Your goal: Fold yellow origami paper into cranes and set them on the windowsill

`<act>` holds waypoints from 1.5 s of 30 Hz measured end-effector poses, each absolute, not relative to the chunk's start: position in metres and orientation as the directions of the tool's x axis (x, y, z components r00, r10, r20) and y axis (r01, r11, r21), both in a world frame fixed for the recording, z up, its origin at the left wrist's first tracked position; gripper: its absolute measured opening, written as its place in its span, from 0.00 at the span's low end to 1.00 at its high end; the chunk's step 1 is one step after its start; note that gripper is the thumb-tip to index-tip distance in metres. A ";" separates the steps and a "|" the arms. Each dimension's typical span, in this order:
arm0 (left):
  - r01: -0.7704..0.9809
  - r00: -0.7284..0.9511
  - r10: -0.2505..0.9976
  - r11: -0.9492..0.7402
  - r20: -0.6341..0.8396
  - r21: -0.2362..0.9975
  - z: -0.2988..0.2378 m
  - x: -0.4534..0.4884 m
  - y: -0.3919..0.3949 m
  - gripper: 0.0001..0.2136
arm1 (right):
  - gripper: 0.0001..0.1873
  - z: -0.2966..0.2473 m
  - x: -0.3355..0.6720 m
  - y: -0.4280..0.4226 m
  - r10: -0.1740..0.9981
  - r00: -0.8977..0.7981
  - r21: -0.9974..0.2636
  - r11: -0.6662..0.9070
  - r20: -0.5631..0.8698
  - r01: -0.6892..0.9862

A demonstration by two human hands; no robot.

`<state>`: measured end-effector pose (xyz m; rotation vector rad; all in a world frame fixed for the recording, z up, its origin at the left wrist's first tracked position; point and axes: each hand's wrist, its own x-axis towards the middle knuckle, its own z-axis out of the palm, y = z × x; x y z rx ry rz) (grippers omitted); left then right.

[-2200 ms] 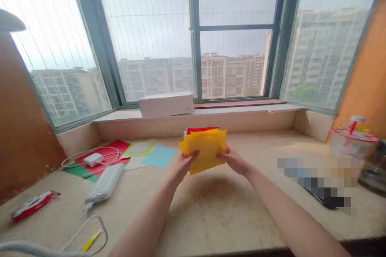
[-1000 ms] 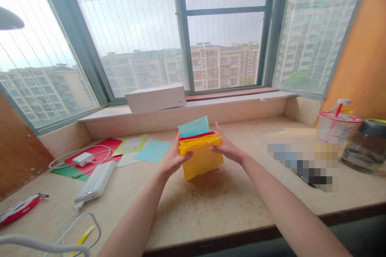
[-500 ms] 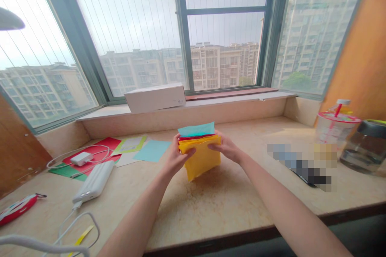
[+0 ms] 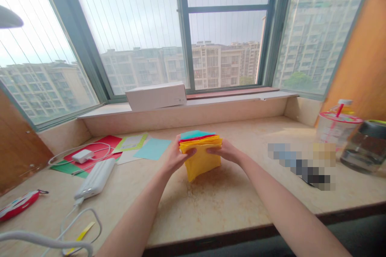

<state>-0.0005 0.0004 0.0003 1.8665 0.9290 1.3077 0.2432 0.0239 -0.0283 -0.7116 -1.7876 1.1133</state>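
Both my hands hold a stack of coloured paper sheets (image 4: 201,156) upright over the stone counter (image 4: 211,204); yellow faces me, red and teal edges show on top. My left hand (image 4: 176,157) grips the stack's left side with the thumb across the front. On the stack's right side, my right hand (image 4: 226,152) does the same.
Loose teal, green and red sheets (image 4: 152,148) lie to the left with a white charger (image 4: 83,155), a power bank (image 4: 95,177) and cables. A white box (image 4: 156,95) sits on the sill. A cup (image 4: 337,126) and jar (image 4: 363,144) stand at the right.
The teal sheet that stuck up behind the stack has sunk level with the other sheets. The stack has been squared between both hands and sits slightly lower.
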 end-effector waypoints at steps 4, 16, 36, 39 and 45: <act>0.198 0.257 0.843 -0.525 0.473 0.828 -0.005 0.002 0.006 0.17 | 0.22 -0.035 0.239 0.027 0.835 -0.391 -0.901 0.432 0.386 0.032; 0.231 0.318 0.873 -0.450 0.370 0.862 0.002 0.005 0.001 0.16 | 0.21 -0.032 0.232 0.017 0.855 -0.352 -0.916 0.401 0.380 -0.016; -0.183 0.378 0.926 0.053 0.021 0.982 -0.003 0.023 -0.009 0.18 | 0.19 -0.026 0.214 0.015 0.872 0.134 -0.882 0.460 0.470 0.099; -0.105 0.363 0.919 -0.125 0.154 0.987 -0.004 0.021 -0.008 0.18 | 0.21 -0.021 0.216 0.015 0.928 0.059 -0.928 0.370 0.367 -0.038; -0.048 0.477 0.870 -0.118 0.127 0.992 -0.001 0.020 -0.014 0.18 | 0.21 -0.014 0.219 0.014 0.932 0.116 -0.889 0.363 0.344 -0.280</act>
